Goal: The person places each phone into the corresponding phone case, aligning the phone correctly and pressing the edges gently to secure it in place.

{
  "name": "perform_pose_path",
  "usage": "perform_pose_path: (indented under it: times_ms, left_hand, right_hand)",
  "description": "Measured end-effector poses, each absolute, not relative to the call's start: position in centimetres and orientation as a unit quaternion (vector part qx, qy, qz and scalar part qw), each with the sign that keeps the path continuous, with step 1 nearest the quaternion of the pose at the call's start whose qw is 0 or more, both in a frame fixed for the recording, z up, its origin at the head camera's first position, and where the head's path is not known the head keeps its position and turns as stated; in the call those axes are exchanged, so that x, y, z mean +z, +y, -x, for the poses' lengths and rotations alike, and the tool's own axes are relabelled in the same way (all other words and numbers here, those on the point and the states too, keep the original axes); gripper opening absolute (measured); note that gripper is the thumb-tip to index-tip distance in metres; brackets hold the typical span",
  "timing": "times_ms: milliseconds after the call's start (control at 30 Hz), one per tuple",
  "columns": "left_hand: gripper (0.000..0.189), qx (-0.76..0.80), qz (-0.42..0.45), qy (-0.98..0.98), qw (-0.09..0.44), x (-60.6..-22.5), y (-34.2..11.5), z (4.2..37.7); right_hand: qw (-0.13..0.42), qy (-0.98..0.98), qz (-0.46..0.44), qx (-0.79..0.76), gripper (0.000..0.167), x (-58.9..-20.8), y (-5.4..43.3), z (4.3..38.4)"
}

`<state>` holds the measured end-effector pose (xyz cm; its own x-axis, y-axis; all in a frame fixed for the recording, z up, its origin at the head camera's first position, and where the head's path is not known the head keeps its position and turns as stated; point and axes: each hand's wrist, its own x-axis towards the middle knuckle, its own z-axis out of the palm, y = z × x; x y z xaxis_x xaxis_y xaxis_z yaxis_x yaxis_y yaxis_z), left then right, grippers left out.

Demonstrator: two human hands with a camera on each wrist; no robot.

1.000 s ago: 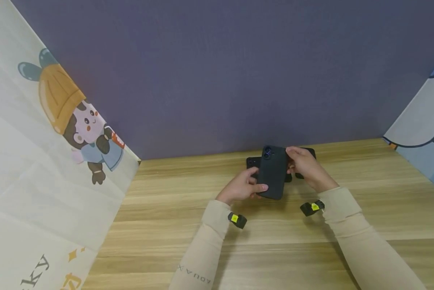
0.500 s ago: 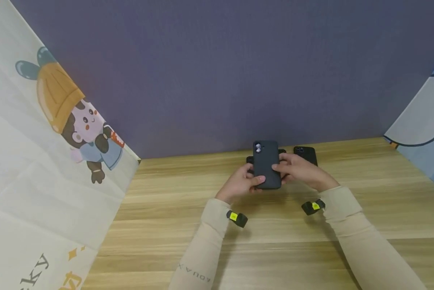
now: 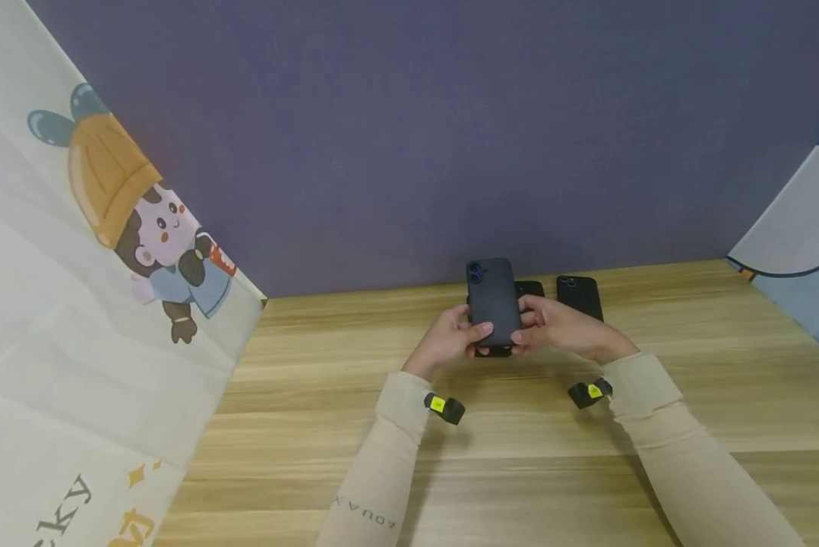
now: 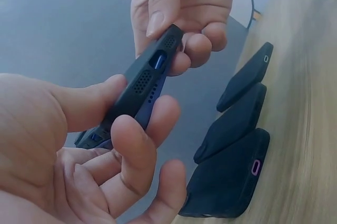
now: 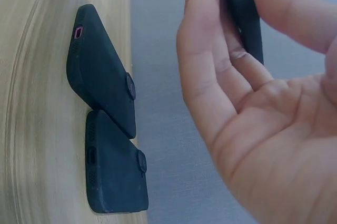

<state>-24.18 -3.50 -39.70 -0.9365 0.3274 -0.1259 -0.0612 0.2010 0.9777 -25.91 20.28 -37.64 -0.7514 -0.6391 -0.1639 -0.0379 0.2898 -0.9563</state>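
Note:
Raised above the table is a phone in a black case [image 3: 493,300], its back and camera corner facing up in the head view. My left hand [image 3: 446,339] pinches the lower left side, thumb on the back and fingers underneath. At the lower right corner my right hand [image 3: 553,327] holds it between thumb and fingers. The left wrist view shows the case's bottom edge [image 4: 142,80] with speaker holes and a port opening. Along that edge a strip of blue phone [image 4: 150,100] stands out from the case.
Black-cased phones lie on the wooden table [image 3: 300,425] by the back panel: a near one [image 4: 226,179], a middle one [image 4: 231,124] and a far one [image 4: 246,76]. A dark panel [image 3: 382,152] rises behind, and a printed sheet [image 3: 26,319] stands on the left.
The held phone has shifted left and away toward the back panel. My right hand has slid from its upper right side to the lower right corner; the left hand keeps its grip.

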Motion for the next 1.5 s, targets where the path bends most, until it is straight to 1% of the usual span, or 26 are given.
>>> perform_pose_path:
  times_ms: [167, 300, 500, 600, 833, 900, 1033, 1267, 1400, 1500]
  left_hand:
    - [0.044, 0.625, -0.084, 0.761, 0.155, -39.6, -3.2, 24.6]
    - [0.042, 0.627, -0.082, 0.76, 0.154, -39.5, -3.1, 24.9]
    - [0.035, 0.606, -0.107, 0.765, 0.19, -39.6, -2.7, 25.3]
    - [0.034, 0.601, -0.123, 0.764, 0.201, -39.8, -2.6, 25.2]
    - [0.051, 0.583, -0.123, 0.778, 0.197, -40.0, -2.6, 24.9]
    - [0.051, 0.578, -0.123, 0.781, 0.2, -40.0, -2.6, 24.8]
    - [0.045, 0.592, -0.113, 0.772, 0.201, -39.9, -2.4, 24.5]
    - [0.033, 0.576, -0.095, 0.792, 0.18, -39.7, -2.1, 23.8]
    - [0.027, 0.566, -0.1, 0.796, 0.188, -39.7, -2.5, 23.6]
    - [0.027, 0.55, -0.108, 0.811, 0.17, -40.0, -3.0, 23.7]
  right_hand:
    - [0.268, 0.753, 0.228, -0.557, 0.057, -37.6, 20.4, 26.5]
    - [0.26, 0.767, 0.212, -0.546, 0.057, -37.4, 20.3, 27.0]
    - [0.231, 0.797, 0.173, -0.53, 0.061, -37.1, 20.5, 27.9]
    - [0.218, 0.802, 0.163, -0.532, 0.059, -37.1, 20.7, 28.0]
    - [0.208, 0.804, 0.163, -0.533, 0.055, -37.3, 20.7, 28.0]
    - [0.208, 0.805, 0.159, -0.533, 0.054, -37.3, 20.6, 27.9]
    - [0.206, 0.808, 0.151, -0.531, 0.054, -37.5, 20.4, 27.7]
    - [0.203, 0.806, 0.15, -0.536, 0.053, -37.9, 20.1, 27.2]
    - [0.201, 0.807, 0.161, -0.531, 0.053, -37.9, 20.3, 26.8]
    - [0.211, 0.799, 0.174, -0.535, 0.052, -37.9, 20.2, 26.5]
